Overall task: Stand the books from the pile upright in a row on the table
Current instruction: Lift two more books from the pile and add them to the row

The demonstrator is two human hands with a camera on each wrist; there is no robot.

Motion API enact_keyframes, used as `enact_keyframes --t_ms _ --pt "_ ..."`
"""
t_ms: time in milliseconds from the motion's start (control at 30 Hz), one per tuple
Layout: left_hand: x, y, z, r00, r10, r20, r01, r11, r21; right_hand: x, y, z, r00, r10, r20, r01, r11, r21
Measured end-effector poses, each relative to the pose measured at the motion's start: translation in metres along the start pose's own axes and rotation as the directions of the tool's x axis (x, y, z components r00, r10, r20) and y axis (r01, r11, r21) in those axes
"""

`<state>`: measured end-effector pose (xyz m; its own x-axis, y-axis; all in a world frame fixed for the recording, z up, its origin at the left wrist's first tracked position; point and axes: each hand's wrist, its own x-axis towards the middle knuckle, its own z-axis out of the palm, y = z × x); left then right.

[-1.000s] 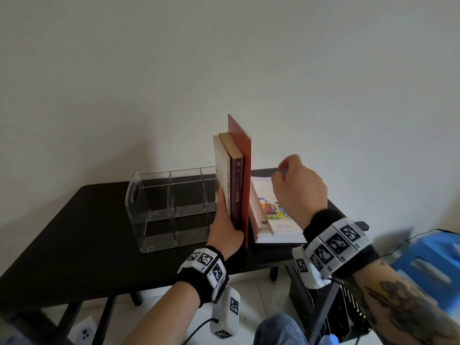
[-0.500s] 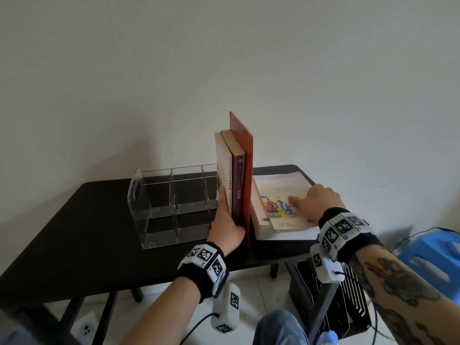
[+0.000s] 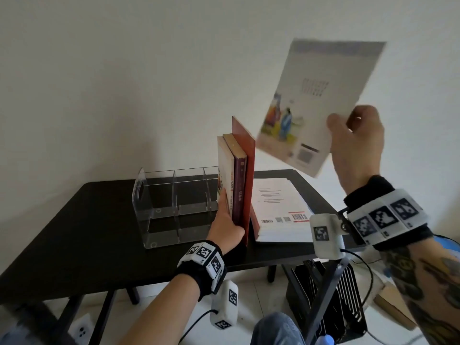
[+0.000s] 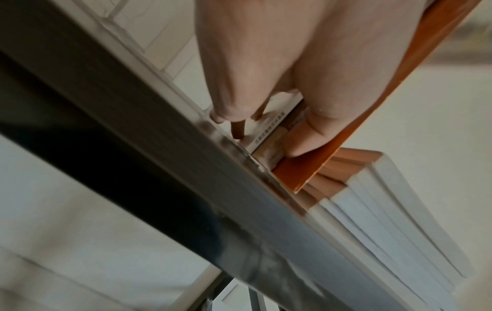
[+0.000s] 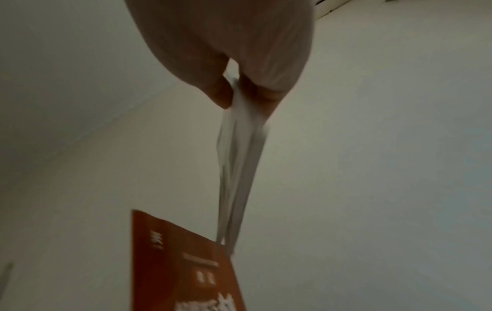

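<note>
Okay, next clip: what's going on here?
A person is standing books up on a black table. The left hand steadies three upright books beside a clear organizer. The right hand holds a thin illustrated book in the air, above the remaining flat pile.

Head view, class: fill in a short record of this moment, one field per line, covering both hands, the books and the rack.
left hand: grips the three upright books, steadying them
right hand: pinches the illustrated book in the air
pile: lies flat, right of the row
clear rack: left of the row
table: black
</note>
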<state>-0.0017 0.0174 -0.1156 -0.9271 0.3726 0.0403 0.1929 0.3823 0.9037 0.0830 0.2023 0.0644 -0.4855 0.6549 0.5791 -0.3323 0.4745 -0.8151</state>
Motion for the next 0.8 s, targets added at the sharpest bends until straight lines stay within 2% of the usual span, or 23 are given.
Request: enact_keyframes --t_ms 33,67,100,133,233,367,433,533,667,800 --pt "0.000 0.000 0.000 1.000 0.004 0.000 -0.004 1.000 0.005 0.000 -0.008 0.001 0.997 0.039 0.073 -0.046 0.994 0.097" --pt "0.000 0.000 0.000 1.000 0.011 -0.003 -0.011 1.000 0.010 -0.002 -0.014 0.003 0.980 0.070 0.184 -0.094 0.988 0.125" --pt "0.000 -0.001 0.000 1.000 0.017 -0.005 -0.016 1.000 0.011 -0.004 -0.020 0.005 0.959 0.075 0.274 -0.105 0.990 0.096" --pt "0.000 -0.001 0.000 1.000 0.022 -0.009 -0.021 1.000 0.011 -0.006 -0.025 0.006 0.952 0.051 0.303 -0.070 0.996 0.055" --pt "0.001 -0.003 0.000 0.999 0.033 -0.005 -0.033 0.999 0.014 -0.017 -0.039 0.012 0.981 -0.103 0.165 0.100 0.995 0.025" --pt "0.001 -0.004 0.000 1.000 0.028 -0.002 -0.028 1.000 0.013 -0.034 -0.055 0.020 0.969 -0.244 0.047 0.242 0.969 0.043" --pt "0.002 -0.004 0.000 1.000 0.017 -0.006 -0.017 1.000 0.004 -0.047 -0.062 0.026 0.946 -0.318 0.060 0.315 0.947 0.063" --pt "0.003 -0.004 -0.001 1.000 0.002 -0.006 -0.003 1.000 -0.006 -0.071 -0.064 0.042 0.897 -0.407 0.173 0.417 0.908 -0.030" --pt "0.007 -0.010 -0.003 0.999 -0.035 0.006 0.035 0.999 -0.001 -0.090 -0.041 0.070 0.874 -0.291 0.388 0.361 0.925 -0.119" --pt "0.016 -0.024 0.001 0.999 -0.050 -0.010 0.049 0.996 -0.068 -0.098 -0.012 0.094 0.829 -0.214 0.517 0.401 0.872 -0.282"
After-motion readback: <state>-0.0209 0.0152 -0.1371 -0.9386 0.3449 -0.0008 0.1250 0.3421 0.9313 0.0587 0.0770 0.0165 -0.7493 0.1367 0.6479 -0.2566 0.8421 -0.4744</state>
